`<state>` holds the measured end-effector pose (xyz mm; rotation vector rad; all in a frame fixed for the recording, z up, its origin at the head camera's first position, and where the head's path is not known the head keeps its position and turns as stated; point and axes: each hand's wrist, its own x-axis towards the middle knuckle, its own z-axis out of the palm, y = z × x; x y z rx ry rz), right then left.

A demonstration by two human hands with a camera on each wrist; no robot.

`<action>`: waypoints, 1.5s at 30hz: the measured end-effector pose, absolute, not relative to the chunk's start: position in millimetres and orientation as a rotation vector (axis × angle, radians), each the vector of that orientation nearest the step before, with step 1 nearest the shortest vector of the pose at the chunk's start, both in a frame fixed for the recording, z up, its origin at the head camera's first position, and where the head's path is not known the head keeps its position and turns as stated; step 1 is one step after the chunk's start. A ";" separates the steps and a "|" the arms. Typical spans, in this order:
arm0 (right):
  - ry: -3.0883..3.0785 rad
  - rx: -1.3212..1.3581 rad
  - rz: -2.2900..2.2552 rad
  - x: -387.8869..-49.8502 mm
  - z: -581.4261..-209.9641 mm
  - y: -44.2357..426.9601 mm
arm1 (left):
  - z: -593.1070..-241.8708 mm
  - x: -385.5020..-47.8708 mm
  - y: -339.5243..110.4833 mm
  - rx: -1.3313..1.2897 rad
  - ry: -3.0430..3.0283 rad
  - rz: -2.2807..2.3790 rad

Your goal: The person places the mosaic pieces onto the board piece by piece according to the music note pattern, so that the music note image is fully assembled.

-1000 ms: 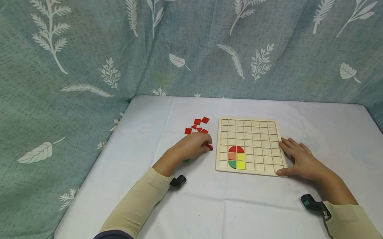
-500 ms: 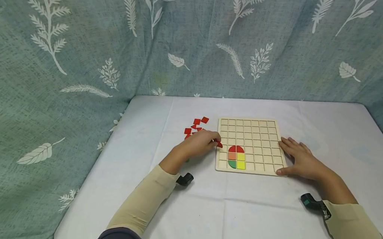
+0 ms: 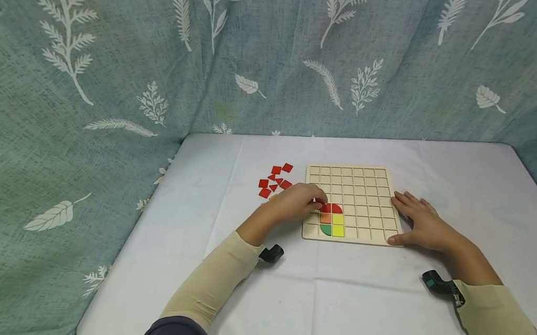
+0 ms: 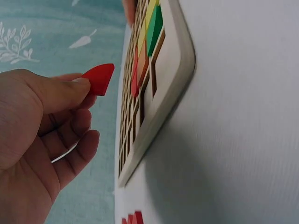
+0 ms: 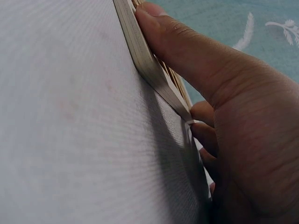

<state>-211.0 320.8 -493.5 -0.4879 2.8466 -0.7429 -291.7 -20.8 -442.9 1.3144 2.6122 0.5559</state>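
Observation:
A red quarter-round tile (image 4: 100,79) is pinched between the thumb and finger of my left hand (image 3: 295,202). This hand hovers over the left part of a wooden grid board (image 3: 365,191). On the board sit red quarter-round tiles (image 3: 336,209), an orange square tile (image 3: 325,218), yellow square tiles (image 3: 337,231) and a green quarter-round tile (image 3: 326,230). My right hand (image 3: 422,224) rests against the board's near right corner, its fingers spread along the right edge. In the right wrist view the thumb (image 5: 173,39) lies on the board's edge.
Several loose red square and triangle tiles (image 3: 276,170) lie on the white tablecloth (image 3: 230,160) left of the board. Orange tiles near them are partly hidden by my left hand. A leaf-patterned curtain (image 3: 260,57) hangs behind and beside the table.
My left hand has moved right from the loose tiles to over the board, carrying the red quarter-round tile. The right hand and the board have stayed put.

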 end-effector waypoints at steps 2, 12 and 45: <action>2.848 -0.486 -0.745 -210.7 -493.1 320.8 | -443.4 -289.7 -15.7 1.345 2.594 0.553; 2.850 -0.481 -0.745 -210.9 -493.8 321.0 | -443.5 -278.9 5.1 1.391 2.519 0.601; 2.846 -0.493 -0.739 -212.5 -494.6 322.5 | -453.4 -252.0 49.6 1.539 2.507 0.282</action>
